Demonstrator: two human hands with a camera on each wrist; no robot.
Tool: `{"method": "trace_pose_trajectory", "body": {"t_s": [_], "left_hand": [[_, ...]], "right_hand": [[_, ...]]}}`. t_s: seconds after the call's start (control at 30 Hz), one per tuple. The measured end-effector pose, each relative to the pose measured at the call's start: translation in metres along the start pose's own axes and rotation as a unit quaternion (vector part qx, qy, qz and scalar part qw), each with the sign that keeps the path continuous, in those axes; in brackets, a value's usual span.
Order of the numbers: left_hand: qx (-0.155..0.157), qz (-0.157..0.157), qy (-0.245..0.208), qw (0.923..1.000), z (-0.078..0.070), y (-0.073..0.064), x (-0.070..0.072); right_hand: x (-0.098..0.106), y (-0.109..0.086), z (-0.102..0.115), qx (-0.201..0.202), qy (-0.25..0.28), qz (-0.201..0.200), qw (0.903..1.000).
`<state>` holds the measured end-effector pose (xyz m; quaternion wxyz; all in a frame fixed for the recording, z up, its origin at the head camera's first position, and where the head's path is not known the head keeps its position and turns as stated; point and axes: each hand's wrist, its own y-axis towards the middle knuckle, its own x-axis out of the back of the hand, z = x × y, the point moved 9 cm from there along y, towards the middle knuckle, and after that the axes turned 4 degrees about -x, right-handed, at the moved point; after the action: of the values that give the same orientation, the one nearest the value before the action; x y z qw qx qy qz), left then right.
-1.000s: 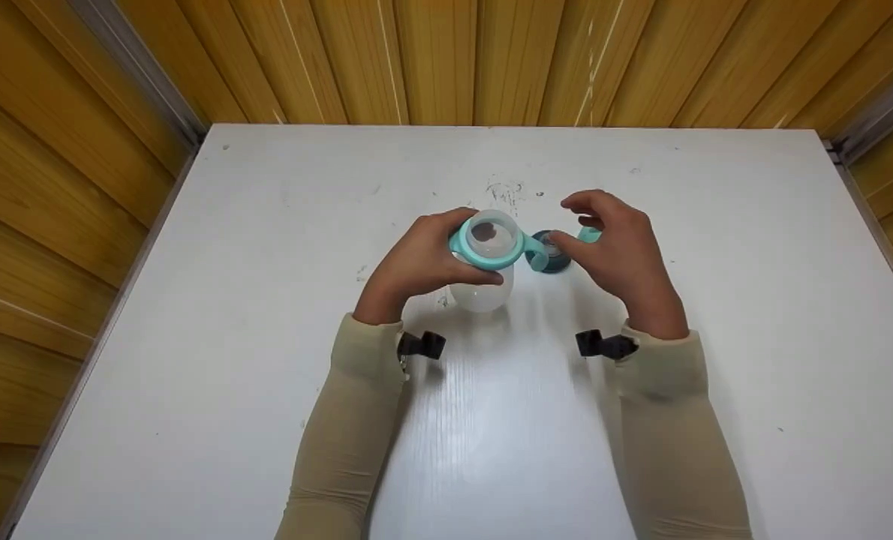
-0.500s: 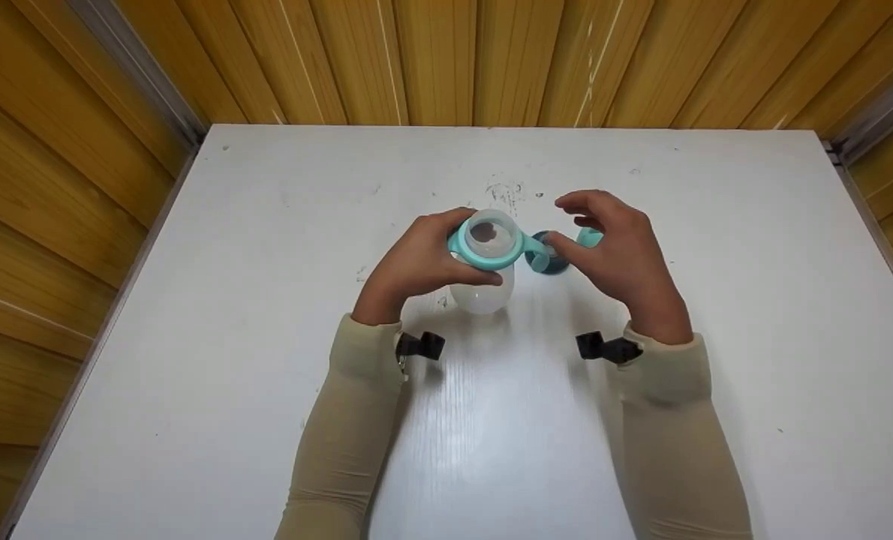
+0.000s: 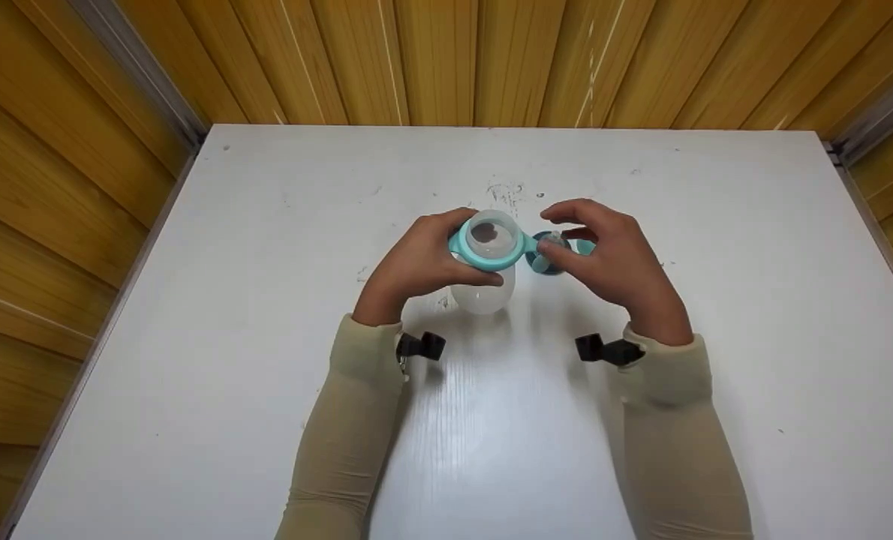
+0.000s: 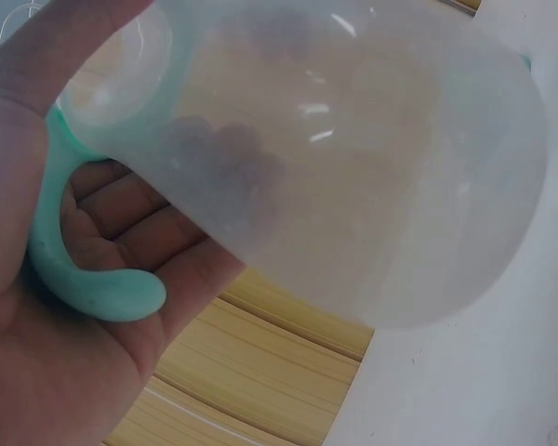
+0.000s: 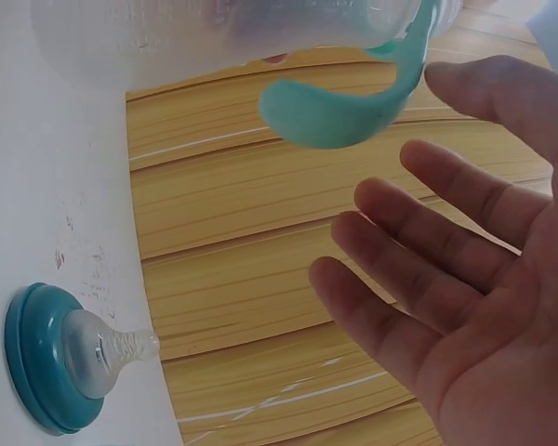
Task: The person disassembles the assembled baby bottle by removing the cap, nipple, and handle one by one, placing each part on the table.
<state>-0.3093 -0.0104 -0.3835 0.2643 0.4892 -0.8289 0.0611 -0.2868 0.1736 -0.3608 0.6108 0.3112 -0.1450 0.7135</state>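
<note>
My left hand (image 3: 431, 255) grips a translucent baby bottle (image 3: 484, 292) round its neck, holding it upright above the table. A teal two-handled ring (image 3: 494, 262) sits round the neck, and the bottle's mouth is uncovered. One curved handle (image 4: 102, 293) lies by the left palm; the other handle (image 5: 325, 116) points toward my right hand (image 3: 611, 251). The right thumb is at this handle's root and appears to touch it, while the other fingers are spread and hold nothing. Below, a clear nipple (image 5: 98, 353) in a teal collar (image 5: 46, 362) stands on the table, partly hidden in the head view.
A small teal piece (image 3: 585, 246) shows behind the right hand; most of it is hidden. The white table (image 3: 266, 225) meets a yellow wood-panelled wall (image 3: 431, 60) at its far edge. A black camera mount sits on each wrist.
My right hand has shifted slightly left, its thumb coming to the bottle's handle and its fingers dropping a little. The left hand and bottle stay almost still.
</note>
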Motion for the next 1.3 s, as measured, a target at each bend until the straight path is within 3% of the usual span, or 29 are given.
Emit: {"method": "trace_pose_trajectory", "body": {"t_s": [0.4,0.63,1.3], "left_hand": [[-0.005,0.005,0.008,0.9999,-0.002,-0.001,-0.001],[-0.001,0.002,0.013,0.9999,-0.001,-0.001,0.000],[-0.003,0.003,0.013,0.9999,-0.002,0.000,-0.002]], "right_hand": [[-0.013,-0.001,0.001,0.013,0.026,0.065,0.9975],[-0.018,-0.001,0.004,0.045,0.010,0.091,0.9948],[-0.023,-0.002,-0.001,0.007,0.046,0.131,0.9903]]}}
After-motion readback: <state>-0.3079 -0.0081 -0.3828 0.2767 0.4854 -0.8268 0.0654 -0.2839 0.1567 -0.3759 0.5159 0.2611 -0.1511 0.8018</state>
